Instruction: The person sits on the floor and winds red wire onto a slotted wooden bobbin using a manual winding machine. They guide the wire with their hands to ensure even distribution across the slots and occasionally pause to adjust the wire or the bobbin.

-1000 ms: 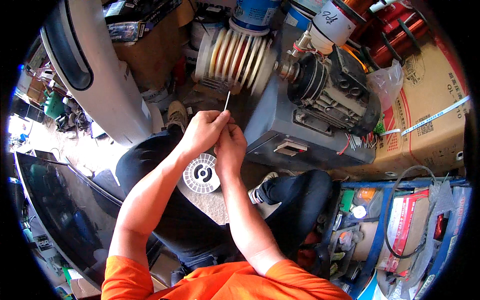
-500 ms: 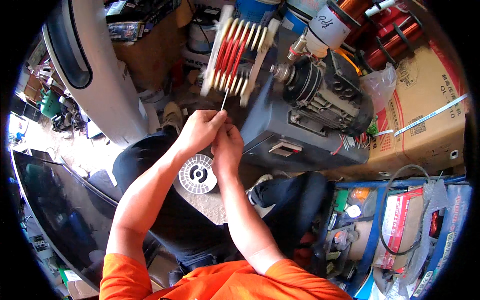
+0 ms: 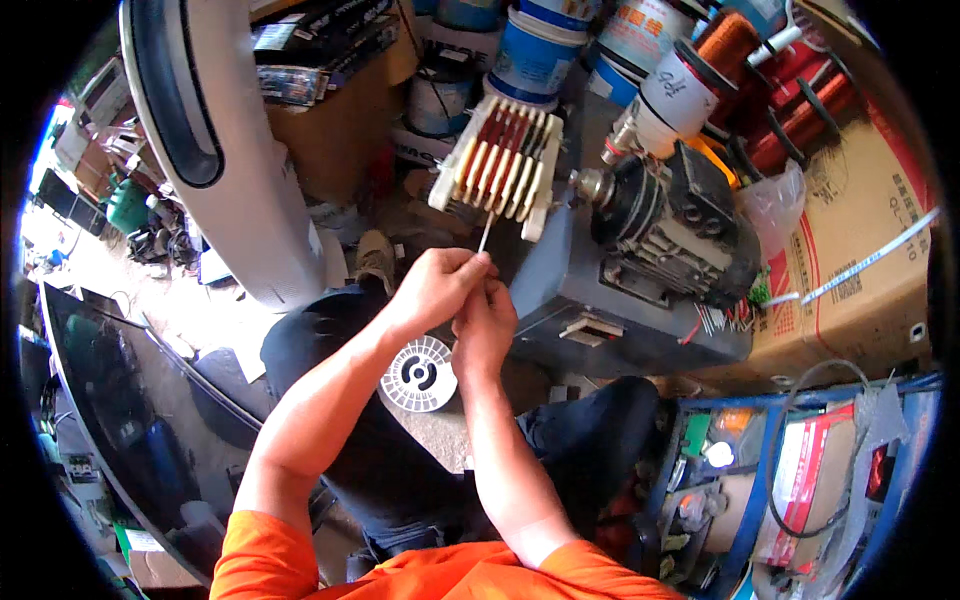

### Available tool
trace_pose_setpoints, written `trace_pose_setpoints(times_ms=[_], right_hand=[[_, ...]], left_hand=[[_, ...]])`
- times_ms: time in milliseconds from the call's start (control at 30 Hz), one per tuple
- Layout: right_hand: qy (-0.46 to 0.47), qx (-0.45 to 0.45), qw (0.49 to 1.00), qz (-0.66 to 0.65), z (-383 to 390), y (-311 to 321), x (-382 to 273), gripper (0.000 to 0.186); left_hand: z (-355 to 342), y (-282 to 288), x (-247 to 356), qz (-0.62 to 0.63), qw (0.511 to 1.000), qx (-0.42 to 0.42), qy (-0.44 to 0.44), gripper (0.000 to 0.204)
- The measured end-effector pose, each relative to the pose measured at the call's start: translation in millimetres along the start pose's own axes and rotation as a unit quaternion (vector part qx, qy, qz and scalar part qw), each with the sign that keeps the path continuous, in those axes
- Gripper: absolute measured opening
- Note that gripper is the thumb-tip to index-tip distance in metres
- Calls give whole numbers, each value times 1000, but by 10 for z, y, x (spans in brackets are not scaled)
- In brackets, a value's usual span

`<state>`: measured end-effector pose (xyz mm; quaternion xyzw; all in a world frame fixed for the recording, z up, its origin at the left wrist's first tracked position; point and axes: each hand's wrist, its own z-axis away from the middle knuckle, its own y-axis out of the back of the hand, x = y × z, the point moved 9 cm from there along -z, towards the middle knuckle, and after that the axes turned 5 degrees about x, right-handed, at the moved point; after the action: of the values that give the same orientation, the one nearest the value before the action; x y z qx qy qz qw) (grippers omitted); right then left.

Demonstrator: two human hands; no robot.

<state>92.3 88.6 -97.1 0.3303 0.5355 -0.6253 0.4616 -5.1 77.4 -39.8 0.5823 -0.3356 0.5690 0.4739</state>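
A slatted winding former (image 3: 512, 185) with pale end bars stands beyond my hands, dark red wire showing between its slats. From its near side a thin pale strand (image 3: 486, 236), wire or sleeving, runs down to my fingertips. My left hand (image 3: 435, 290) is closed, thumb and forefinger pinched on this strand. Just below and to the right, my right hand (image 3: 487, 325) is closed close against the left, its fingers curled; what lies inside them is mostly hidden. The former sits beside the shaft of a dark, ribbed electric motor (image 3: 690, 235) mounted on a grey machine housing (image 3: 640, 345).
Spools of copper wire (image 3: 800, 115) and a white spool (image 3: 680, 95) stand at the back right, near a cardboard box (image 3: 860, 270). Blue-and-white buckets (image 3: 537, 55) are behind the former. A round white grille (image 3: 420, 375) lies between my legs. A blue parts tray (image 3: 755, 480) is lower right.
The former was blurred by turning and showed brighter red wire; now it looks sharper, at another angle. The whole view has shifted, while both hands keep their closed grip.
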Motion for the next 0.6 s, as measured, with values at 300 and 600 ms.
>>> trace_pose_setpoints(times_ms=[300, 600], right_hand=[[-61, 16, 998, -3, 93, 45, 99, 17], [-78, -15, 994, -75, 52, 106, 241, 15]], left_hand=[[-126, 159, 154, 86, 988, 77, -107, 32], [-59, 161, 333, -285, 952, -62, -89, 32]])
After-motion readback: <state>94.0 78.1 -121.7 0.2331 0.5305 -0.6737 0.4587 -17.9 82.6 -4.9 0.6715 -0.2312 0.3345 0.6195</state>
